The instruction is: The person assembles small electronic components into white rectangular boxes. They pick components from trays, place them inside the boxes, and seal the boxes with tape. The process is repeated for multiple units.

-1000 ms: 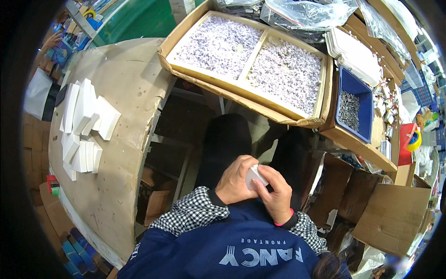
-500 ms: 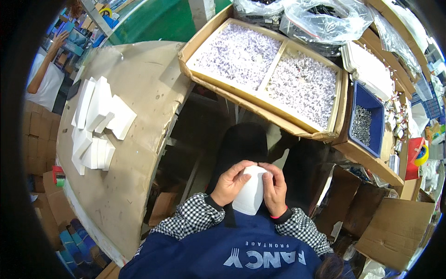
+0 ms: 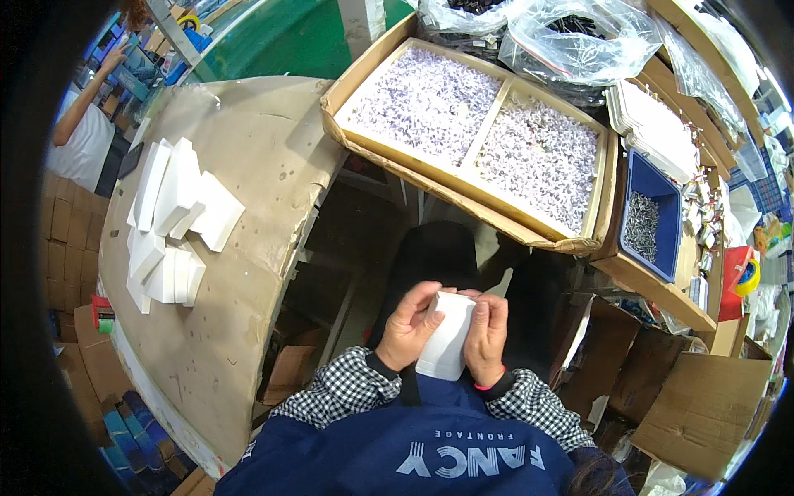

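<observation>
A white tapered box-like plastic piece is held over my lap between both hands. My left hand grips its left side, thumb lying on the near face and fingers curled behind. On the other side, my right hand pinches the right edge near the top, its thumb pressed along the face. The fingertips of both hands meet around the upper end and are partly hidden behind the piece. Several similar white pieces lie in a loose pile on the table at my left.
The brown-covered table stands at left. Ahead, a divided tray holds many small pale parts. Right of it sit a blue bin of metal screws and stacked white panels. Open cardboard boxes stand low at right. Another person is far left.
The white piece has turned slightly in my hands and shows a squarer upper end. Both hands have shifted a little. The other person's arm at far left has moved right and up.
</observation>
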Available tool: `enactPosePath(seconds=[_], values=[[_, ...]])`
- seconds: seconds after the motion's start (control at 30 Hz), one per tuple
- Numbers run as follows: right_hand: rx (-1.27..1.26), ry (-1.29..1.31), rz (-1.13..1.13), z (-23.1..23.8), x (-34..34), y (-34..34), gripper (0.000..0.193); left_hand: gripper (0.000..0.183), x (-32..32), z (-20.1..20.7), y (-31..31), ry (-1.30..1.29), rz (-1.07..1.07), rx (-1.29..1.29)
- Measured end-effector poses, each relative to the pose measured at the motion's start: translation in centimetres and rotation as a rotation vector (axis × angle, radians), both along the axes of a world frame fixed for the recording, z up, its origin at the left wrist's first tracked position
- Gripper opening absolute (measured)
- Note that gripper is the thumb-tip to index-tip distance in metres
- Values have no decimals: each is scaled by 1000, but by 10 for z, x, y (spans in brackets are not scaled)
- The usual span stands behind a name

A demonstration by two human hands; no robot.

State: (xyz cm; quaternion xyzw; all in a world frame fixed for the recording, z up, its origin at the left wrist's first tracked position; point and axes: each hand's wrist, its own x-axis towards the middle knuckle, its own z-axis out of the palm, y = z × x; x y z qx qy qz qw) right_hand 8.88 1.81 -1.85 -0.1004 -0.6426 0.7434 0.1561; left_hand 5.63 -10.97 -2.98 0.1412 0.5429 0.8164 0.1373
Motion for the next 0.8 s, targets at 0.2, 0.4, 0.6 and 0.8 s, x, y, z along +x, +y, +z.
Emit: enactPosePath(seconds=[0.2,0.4,0.6,0.8], values=[[-154,2,97,11,-2,11,17,78,-8,15,-9,-588,-374,94],[384,58,85,28,-1,27,7,73,-7,26,-9,-745,-768,109],[771,362,286,64,-4,47,25,67,-8,36,-4,-828,-898,250],[689,303,323,68,-3,52,24,63,5,29,5,-801,-924,417]])
